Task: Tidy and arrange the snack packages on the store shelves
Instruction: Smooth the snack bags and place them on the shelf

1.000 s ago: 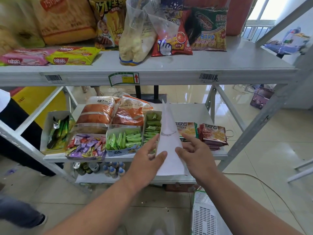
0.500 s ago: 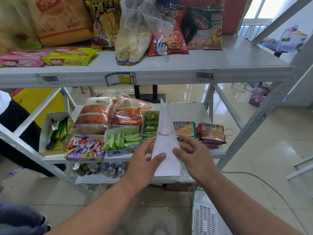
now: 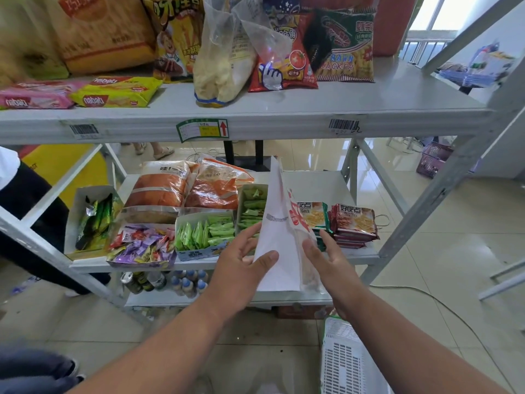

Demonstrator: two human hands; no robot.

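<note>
White film snack bag (image 3: 277, 243), centre frame: light, crinkly, slippery. Left hand (image 3: 241, 260) pinches its lower edge; right hand (image 3: 326, 257) steadies it, fingers straight. Best gripped low, both sides.

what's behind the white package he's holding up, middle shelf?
Behind the white package, held by the left hand, a tray of green sachets shows to one side and yellow cracker packs to the other. What lies directly behind is covered.

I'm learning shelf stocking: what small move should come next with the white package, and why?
Probably ease the white package forward onto the bare stretch of the middle shelf behind the cracker packs. The left hand grips it, the right hand steadies it, and it is upright in front of the shelf.
</note>
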